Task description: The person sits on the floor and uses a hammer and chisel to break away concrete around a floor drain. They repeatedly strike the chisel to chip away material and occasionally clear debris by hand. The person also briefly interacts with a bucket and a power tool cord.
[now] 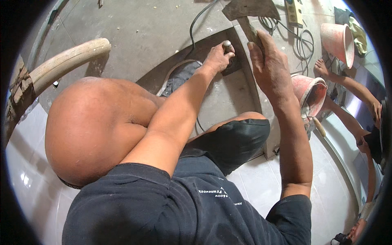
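"What writing can you make out from your end?"

"On my feed I see slanted white lettering on the wearer's dark T-shirt [192,216], broken up by creases in the cloth. I also see a pale yellow power strip [295,15], but any marks on it are too small for me to read"

"And the hands?"

"I see the left hand [219,58] narrow, fingers curled around a short metal rod [227,43] with a smooth, rounded, shiny top. Its lower end is hidden from me. The rod is over a dark patch on the dull grey floor slab [239,90]. The right hand [270,75] is raised and wrapped around the handle of a hatchet-headed tool [251,10], whose flat, flared head looks like worn, dark metal. I see it well apart from the rod"

"What surfaces and shapes lie around them?"

"To the right I have two pinkish plastic buckets [332,40], round-rimmed and smeared with whitish residue, the nearer one tipped. A smooth, pale tool handle [319,127] pokes out just beside that one. Black cable [303,44] loops near the power strip. On the left I see a thick, pale pole [73,58] with a blunt end, looking curved through this lens, and glossy white floor tiles [30,155] below it. At the far right I make out another person's bare limbs [359,90]"
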Available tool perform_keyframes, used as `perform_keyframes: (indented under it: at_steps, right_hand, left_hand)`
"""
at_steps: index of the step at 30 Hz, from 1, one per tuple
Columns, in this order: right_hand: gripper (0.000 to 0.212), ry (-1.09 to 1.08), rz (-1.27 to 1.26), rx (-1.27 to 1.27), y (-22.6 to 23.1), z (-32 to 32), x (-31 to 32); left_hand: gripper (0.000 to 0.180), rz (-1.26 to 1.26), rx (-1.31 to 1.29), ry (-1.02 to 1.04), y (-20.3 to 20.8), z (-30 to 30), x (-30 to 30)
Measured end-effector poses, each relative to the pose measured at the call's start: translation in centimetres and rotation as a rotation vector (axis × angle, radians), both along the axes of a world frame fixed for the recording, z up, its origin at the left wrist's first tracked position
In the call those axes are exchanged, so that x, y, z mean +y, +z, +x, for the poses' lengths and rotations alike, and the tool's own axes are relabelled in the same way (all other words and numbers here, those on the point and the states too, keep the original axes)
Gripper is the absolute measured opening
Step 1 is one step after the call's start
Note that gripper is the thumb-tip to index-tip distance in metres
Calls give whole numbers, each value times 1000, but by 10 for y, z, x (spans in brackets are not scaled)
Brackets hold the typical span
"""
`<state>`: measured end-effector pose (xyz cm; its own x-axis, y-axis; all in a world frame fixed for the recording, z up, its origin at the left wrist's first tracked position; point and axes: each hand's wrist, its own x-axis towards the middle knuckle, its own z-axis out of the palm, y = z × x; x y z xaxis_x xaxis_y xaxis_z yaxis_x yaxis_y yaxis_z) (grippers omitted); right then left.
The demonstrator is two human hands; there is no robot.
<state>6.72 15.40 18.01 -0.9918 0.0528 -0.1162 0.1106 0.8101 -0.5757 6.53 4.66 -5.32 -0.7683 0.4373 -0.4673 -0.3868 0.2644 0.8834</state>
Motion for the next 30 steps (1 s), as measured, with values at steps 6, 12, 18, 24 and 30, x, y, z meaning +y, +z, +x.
perform_keyframes:
  at_steps: [6, 12, 18, 24, 30]
  right_hand:
    - [30, -273, -104, -161, 8, 39, 12]
    - [26, -631, -337, -291, -4, 94, 16]
    - [21, -952, -920, -162, -17, 133, -1]
    - [17, -1172, -910, -60, -33, 165, -14]
    - [25, -1257, -755, 90, -28, 173, -21]
  left_hand:
    - [12, 8, -41, -123, 4, -5, 18]
    - [13, -43, 12, -288, -3, -2, 31]
    - [9, -86, 43, -528, 0, -15, 39]
    - [12, -18, 293, -923, 13, -14, 57]
    - [15, -136, 479, -1425, 37, -17, 89]
